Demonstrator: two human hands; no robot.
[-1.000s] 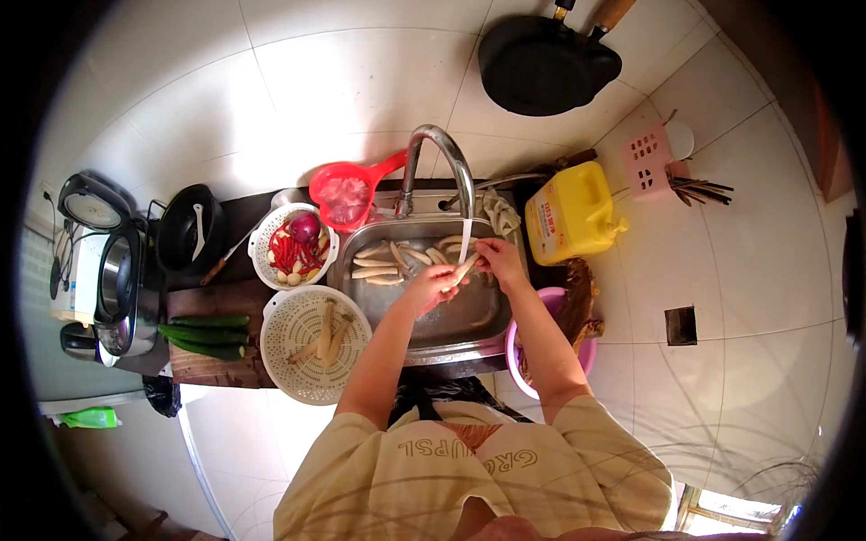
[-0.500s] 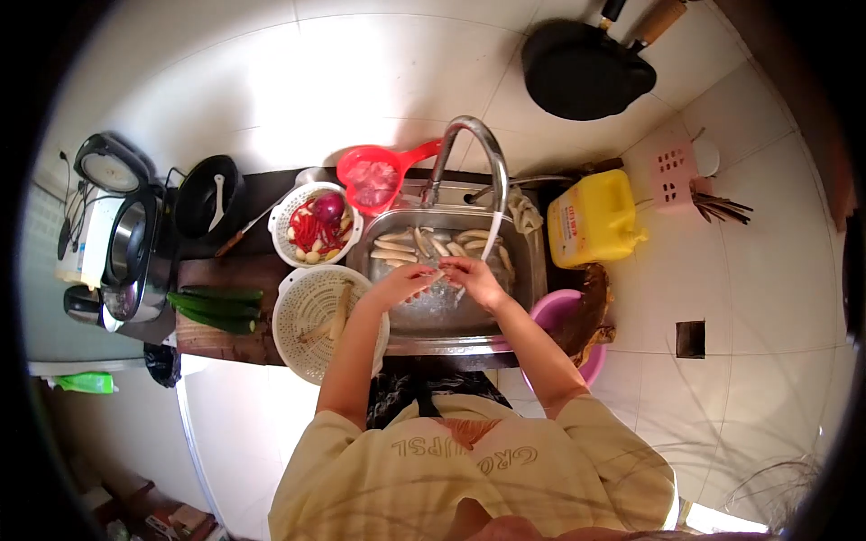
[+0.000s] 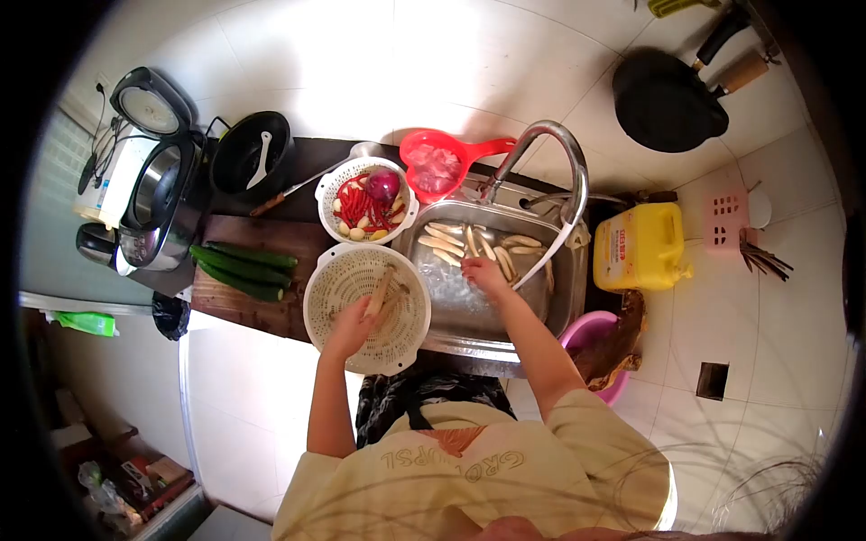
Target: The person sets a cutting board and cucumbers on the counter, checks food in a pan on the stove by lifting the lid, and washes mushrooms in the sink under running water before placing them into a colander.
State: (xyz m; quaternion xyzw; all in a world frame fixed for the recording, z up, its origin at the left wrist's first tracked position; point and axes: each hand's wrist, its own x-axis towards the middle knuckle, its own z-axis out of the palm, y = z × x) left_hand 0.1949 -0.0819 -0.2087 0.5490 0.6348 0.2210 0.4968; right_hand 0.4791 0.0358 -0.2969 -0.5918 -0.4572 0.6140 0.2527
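My left hand (image 3: 350,326) is over the white colander (image 3: 321,311), its fingers closed at the lower end of a pale, finger-shaped piece (image 3: 382,285). Whether that piece is held clear of the others in the colander is hard to see. In the metal sink (image 3: 566,298), my right hand (image 3: 487,278) reaches down with loosely extended fingers, just below several similar pale pieces (image 3: 442,242). Nothing shows in that hand, though the fingertips are partly hidden. A curved faucet (image 3: 552,126) with a white hose (image 3: 550,254) hangs over the sink, and water ripples near my right fingers.
A smaller white basket (image 3: 323,203) holds red chilies, garlic and a purple onion (image 3: 383,185). Behind it is a red strainer (image 3: 492,149) with pinkish meat. Cucumbers (image 3: 239,270) lie on a wooden board (image 3: 216,230). A yellow jug (image 3: 640,245) stands right of the sink.
My hands were together over the sink around a small pale piece. My left hand has moved left to the colander, while my right stays over the sink. The view has shifted.
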